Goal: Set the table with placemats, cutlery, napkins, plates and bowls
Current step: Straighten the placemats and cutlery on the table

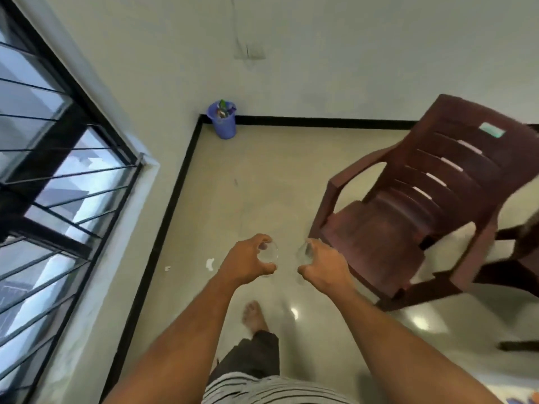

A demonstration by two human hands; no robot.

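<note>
My left hand (248, 260) grips a small clear glass (269, 252), fingers and thumb curled round it. My right hand (323, 265) holds a second clear glass (304, 252) the same way. Both hands are held out in front of me above the floor, a short gap between the two glasses. No table, placemats, cutlery, napkins, plates or bowls are in view.
A brown plastic armchair (408, 205) stands to the right, with dark furniture legs (513, 275) behind it. A blue bin (223, 121) sits in the far corner. A barred window (58, 170) fills the left wall. My bare foot (253, 316) is on the shiny floor.
</note>
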